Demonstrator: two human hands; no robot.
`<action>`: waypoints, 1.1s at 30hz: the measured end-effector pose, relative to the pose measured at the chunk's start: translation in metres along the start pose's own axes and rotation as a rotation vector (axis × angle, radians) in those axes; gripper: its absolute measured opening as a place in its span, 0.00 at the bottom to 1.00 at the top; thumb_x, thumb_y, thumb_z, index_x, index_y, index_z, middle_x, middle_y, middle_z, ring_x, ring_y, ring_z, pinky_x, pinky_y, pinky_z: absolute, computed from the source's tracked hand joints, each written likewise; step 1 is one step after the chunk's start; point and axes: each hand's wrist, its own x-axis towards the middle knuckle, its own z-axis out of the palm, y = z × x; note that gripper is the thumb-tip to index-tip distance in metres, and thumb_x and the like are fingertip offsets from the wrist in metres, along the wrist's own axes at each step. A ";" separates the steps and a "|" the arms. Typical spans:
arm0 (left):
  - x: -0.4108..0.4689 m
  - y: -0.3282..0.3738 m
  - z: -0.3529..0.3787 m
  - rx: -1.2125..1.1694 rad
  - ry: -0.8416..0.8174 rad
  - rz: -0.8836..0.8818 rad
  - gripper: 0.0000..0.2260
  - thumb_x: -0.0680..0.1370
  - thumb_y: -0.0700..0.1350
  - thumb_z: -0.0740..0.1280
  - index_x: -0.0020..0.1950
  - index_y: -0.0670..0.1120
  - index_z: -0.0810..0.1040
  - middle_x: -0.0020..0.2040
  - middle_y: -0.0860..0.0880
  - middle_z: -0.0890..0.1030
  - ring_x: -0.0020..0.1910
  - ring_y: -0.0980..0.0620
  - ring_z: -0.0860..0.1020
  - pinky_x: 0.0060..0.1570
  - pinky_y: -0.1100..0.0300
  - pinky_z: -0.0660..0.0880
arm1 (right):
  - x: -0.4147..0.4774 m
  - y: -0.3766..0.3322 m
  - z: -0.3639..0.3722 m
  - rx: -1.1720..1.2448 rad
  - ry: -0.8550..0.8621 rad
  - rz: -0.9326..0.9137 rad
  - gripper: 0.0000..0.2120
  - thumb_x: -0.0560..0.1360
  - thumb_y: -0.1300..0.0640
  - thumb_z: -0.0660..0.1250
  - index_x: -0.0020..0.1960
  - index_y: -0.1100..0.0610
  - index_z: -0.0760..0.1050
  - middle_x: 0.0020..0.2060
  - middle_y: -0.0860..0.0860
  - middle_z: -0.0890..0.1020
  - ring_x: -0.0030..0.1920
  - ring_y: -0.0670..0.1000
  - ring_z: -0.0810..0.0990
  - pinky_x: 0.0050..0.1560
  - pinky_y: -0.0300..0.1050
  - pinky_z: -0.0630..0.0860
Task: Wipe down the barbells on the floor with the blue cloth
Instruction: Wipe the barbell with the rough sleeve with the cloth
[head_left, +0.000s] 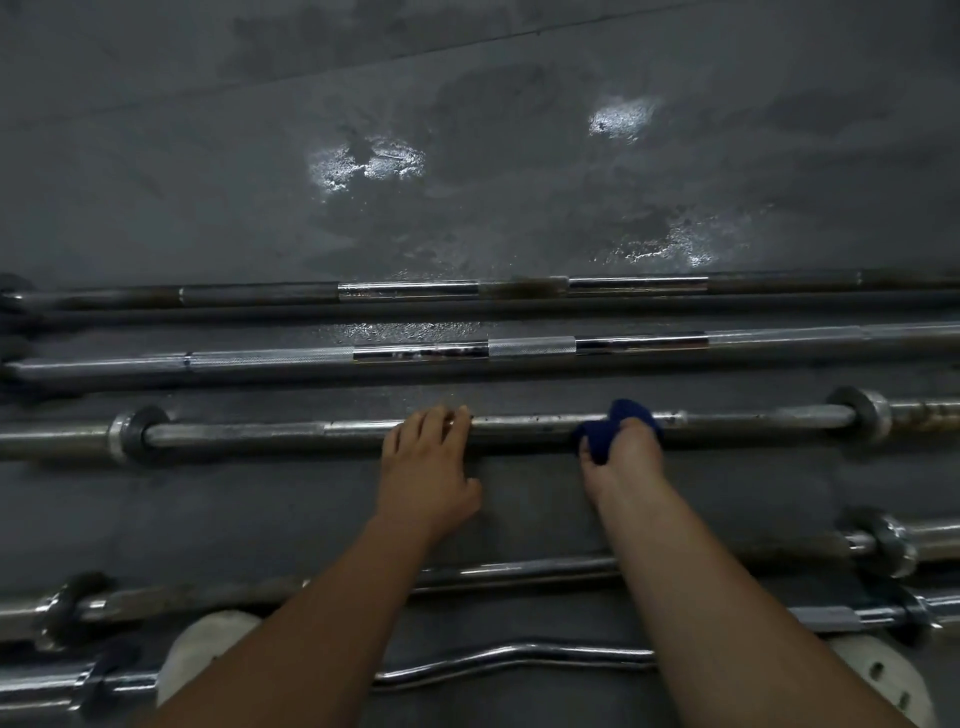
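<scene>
The step in hand was the wiping of the middle barbell (727, 418), the third of the bars laid side by side on the floor (467, 182). The right hand (626, 457) gripped the blue cloth (605, 434), which was bunched into a wad and pressed against the shaft right of centre, between the left hand (426, 467) and the right collar (860, 413). The left hand held nothing. Its fingers lay fairly straight across the top of the same shaft, left of the cloth and well apart from it, with the thumb spread toward the person; it appeared to steady the bar against rolling. Dark specks showed on the shaft between the two hands, and the sleeve beyond the right collar looked rust-spotted, so the bar was judged only partly done. Two far barbells (530, 347) lay beyond it, the farther one brownish at its centre. Nearer the person lay further bars, among them a curl bar (519, 657). The next move called for a firm stroke of the cloth along the shaft toward a collar, with pressure on the wad and the left hand holding the bar down. A partial roll of the bar would then expose its underside.
</scene>
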 end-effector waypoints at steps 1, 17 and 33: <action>-0.001 0.002 0.000 0.016 0.000 0.001 0.36 0.67 0.55 0.63 0.76 0.53 0.64 0.72 0.49 0.66 0.70 0.46 0.63 0.69 0.49 0.58 | -0.005 0.010 0.001 -0.066 -0.023 0.043 0.10 0.77 0.62 0.64 0.57 0.55 0.69 0.48 0.57 0.73 0.38 0.54 0.74 0.32 0.47 0.74; -0.034 -0.003 0.019 0.029 -0.126 0.053 0.39 0.75 0.58 0.56 0.81 0.55 0.39 0.81 0.46 0.39 0.80 0.46 0.38 0.77 0.43 0.41 | -0.029 0.027 -0.052 -1.172 0.056 -0.975 0.19 0.74 0.61 0.67 0.64 0.55 0.73 0.64 0.59 0.69 0.59 0.62 0.73 0.62 0.50 0.71; 0.003 0.000 0.013 -0.066 -0.016 0.033 0.40 0.71 0.57 0.56 0.81 0.48 0.51 0.82 0.48 0.51 0.80 0.47 0.47 0.76 0.50 0.43 | -0.025 0.061 0.009 -1.678 -0.599 -1.227 0.28 0.69 0.62 0.64 0.70 0.54 0.72 0.71 0.50 0.69 0.72 0.54 0.62 0.70 0.48 0.65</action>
